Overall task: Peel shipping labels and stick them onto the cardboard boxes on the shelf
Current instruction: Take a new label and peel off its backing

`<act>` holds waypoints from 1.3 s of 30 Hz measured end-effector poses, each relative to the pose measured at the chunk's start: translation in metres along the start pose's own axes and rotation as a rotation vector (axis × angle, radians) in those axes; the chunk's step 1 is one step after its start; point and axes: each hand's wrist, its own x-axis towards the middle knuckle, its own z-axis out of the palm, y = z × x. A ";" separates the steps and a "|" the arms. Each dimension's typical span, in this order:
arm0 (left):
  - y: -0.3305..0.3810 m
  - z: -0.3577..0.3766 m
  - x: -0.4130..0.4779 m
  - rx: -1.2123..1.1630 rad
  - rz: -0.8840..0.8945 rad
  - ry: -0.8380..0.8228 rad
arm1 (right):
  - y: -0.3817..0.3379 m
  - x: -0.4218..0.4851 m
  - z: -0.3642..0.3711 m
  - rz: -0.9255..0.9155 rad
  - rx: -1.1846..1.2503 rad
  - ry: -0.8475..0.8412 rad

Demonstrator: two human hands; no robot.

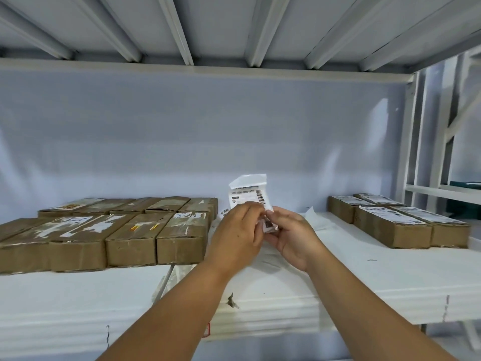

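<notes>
A white shipping label [247,192] with barcodes stands upright between my hands, above the middle of the white shelf [364,269]. My left hand [234,235] pinches its lower part from the left. My right hand [294,235] holds its lower right corner, fingers curled around it. The label's top edge curls over. Several brown cardboard boxes [130,230] with torn label remains lie in rows at the left. Several more cardboard boxes [395,220] at the right carry white labels on top.
Loose white backing paper [316,220] lies on the shelf behind my right hand. An upper shelf with ribs [234,29] hangs overhead. White shelf uprights [416,142] stand at the right. A pale blue wall [182,131] closes the back.
</notes>
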 end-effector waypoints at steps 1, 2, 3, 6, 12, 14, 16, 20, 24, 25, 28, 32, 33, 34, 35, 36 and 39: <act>0.000 0.002 0.000 0.017 0.025 -0.026 | 0.000 0.000 -0.002 -0.006 0.008 0.036; 0.000 0.004 0.001 0.020 0.036 -0.049 | 0.000 0.000 -0.004 -0.006 0.009 0.062; 0.000 0.004 0.001 0.018 0.033 -0.060 | 0.000 0.000 -0.004 -0.004 -0.002 0.082; 0.006 -0.002 -0.002 0.007 -0.053 -0.085 | 0.001 0.000 -0.004 -0.016 -0.027 0.155; 0.001 -0.024 0.000 0.376 -0.292 -0.018 | 0.013 0.000 -0.007 -0.181 -0.820 0.294; -0.004 -0.036 0.000 0.533 -0.521 -0.181 | 0.017 0.000 -0.005 -0.247 -0.962 0.295; -0.014 -0.047 -0.005 0.605 -0.728 -0.344 | 0.017 0.000 -0.004 -0.294 -0.988 0.331; -0.021 -0.056 -0.017 0.731 -0.791 -0.555 | 0.016 0.002 -0.009 -0.343 -0.884 0.459; -0.011 -0.054 -0.017 0.790 -0.683 -0.586 | 0.015 0.002 -0.008 -0.357 -0.731 0.502; -0.009 -0.054 -0.017 0.781 -0.660 -0.585 | 0.014 0.001 -0.008 -0.360 -0.745 0.514; -0.005 -0.057 -0.016 0.722 -0.653 -0.598 | 0.014 0.001 -0.009 -0.340 -0.792 0.514; 0.001 -0.063 -0.017 0.561 -0.724 -0.582 | 0.015 0.000 -0.007 -0.334 -0.860 0.512; 0.002 -0.064 -0.019 0.548 -0.723 -0.550 | 0.015 -0.001 -0.007 -0.337 -0.867 0.520; 0.003 -0.065 -0.021 0.552 -0.712 -0.503 | 0.015 -0.001 -0.006 -0.335 -0.857 0.529; 0.004 -0.066 -0.023 0.568 -0.696 -0.448 | 0.014 -0.001 -0.006 -0.328 -0.838 0.537; 0.005 -0.067 -0.027 0.592 -0.675 -0.391 | 0.014 -0.002 -0.007 -0.325 -0.822 0.544; 0.006 -0.069 -0.035 0.666 -0.589 -0.250 | 0.013 -0.003 -0.008 -0.343 -0.811 0.561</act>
